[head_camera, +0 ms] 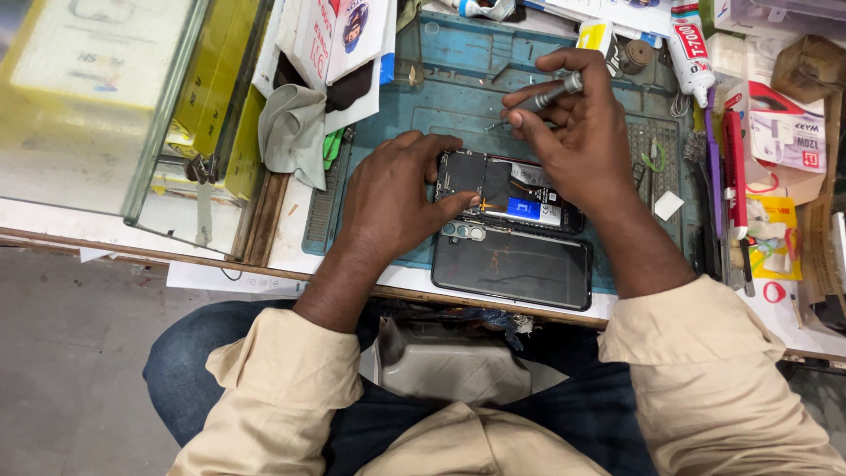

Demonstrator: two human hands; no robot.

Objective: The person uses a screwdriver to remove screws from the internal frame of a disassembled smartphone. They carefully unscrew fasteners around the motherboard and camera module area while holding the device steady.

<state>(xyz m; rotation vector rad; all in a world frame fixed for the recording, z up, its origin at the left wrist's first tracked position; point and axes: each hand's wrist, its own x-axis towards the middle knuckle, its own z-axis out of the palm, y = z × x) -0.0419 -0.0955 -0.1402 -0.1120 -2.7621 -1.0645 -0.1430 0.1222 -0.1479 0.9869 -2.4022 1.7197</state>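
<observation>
At the centre of the frame lies an opened phone [507,189], back off, showing flat dark boards, a glossy battery with a blue patch and a thin orange strip. The left hand [397,198] presses on its left end, fingers curled, thumb tip on the board. The right hand [573,132] hovers just above it, fingertips pinched round a slim knurled metal screwdriver [557,92]. Just below the phone lies its smooth black back cover [513,264], with a row of round lens rings at its upper left. Both rest on a teal rubbery work mat [458,70] with moulded ridges. A crumpled grey cloth [293,132] sits at its left edge, a glass counter case [132,115] fills the upper left, and a white glue tube [689,48] lies upper right.
</observation>
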